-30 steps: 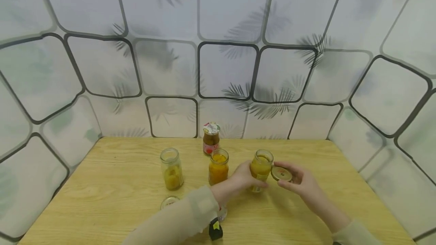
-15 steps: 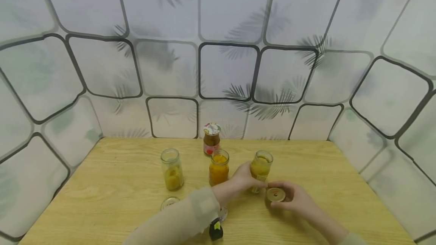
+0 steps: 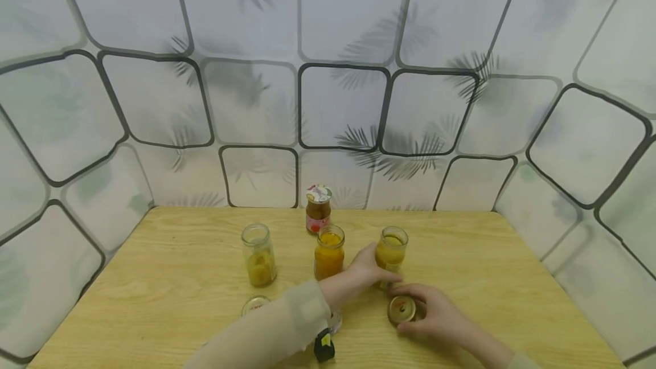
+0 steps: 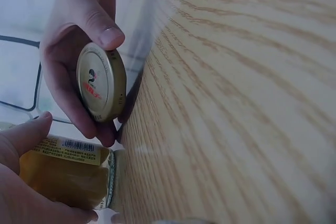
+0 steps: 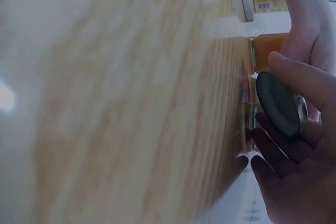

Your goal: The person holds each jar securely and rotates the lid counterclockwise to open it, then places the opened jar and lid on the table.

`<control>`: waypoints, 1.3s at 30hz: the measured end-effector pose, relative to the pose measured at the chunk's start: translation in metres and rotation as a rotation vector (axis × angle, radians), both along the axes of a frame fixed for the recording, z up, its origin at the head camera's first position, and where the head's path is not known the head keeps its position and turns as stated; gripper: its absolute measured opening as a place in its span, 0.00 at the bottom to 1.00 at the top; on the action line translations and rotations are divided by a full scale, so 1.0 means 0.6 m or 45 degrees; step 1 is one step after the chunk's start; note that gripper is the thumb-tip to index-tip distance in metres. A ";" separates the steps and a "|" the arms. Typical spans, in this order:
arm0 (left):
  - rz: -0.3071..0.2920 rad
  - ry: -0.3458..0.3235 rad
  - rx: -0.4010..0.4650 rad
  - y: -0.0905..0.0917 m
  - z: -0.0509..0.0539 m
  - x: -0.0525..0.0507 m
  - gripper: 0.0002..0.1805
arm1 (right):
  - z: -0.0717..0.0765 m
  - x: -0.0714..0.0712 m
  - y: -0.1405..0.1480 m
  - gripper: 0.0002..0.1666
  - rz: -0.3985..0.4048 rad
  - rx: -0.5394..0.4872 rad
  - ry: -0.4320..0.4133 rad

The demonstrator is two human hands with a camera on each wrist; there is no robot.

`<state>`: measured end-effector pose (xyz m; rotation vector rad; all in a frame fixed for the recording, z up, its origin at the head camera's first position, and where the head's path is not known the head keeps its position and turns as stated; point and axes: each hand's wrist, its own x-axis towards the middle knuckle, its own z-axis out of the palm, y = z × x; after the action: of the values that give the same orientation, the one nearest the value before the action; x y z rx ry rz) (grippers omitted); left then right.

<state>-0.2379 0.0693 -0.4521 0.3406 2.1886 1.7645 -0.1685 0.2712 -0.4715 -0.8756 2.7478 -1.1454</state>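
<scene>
In the head view my left hand grips an open glass jar of yellow contents, which stands upright on the table. Its printed label faces the left wrist camera. Just in front of that jar, my right hand holds a round gold jar lid by its rim, between thumb and fingers. The lid's printed top faces up. From the right wrist, its dark underside shows, with a small gap above the tabletop.
An open jar of yellow fruit and an open jar of orange contents stand to the left. Behind them is a lidded brown jar. Another gold lid and a black object with a yellow mark lie near my left sleeve.
My right hand has carried the lid away from the jar's side, toward me, leftward and down to near the tabletop. The gripped jar has become slightly more upright; my left hand barely moved.
</scene>
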 end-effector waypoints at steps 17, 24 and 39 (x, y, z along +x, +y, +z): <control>-0.025 0.043 -0.005 -0.001 -0.006 -0.004 0.29 | -0.001 0.005 -0.017 0.35 0.086 0.301 0.434; -0.020 0.032 -0.041 -0.003 -0.005 -0.008 0.29 | 0.005 0.000 -0.025 0.34 0.135 0.421 0.464; -0.018 0.052 -0.063 -0.003 -0.007 -0.005 0.28 | 0.009 0.000 -0.014 0.35 0.121 0.451 0.534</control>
<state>-0.2411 0.0675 -0.4564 0.3830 2.2478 1.7075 -0.1684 0.2630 -0.4663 -1.2948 3.0405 -0.4714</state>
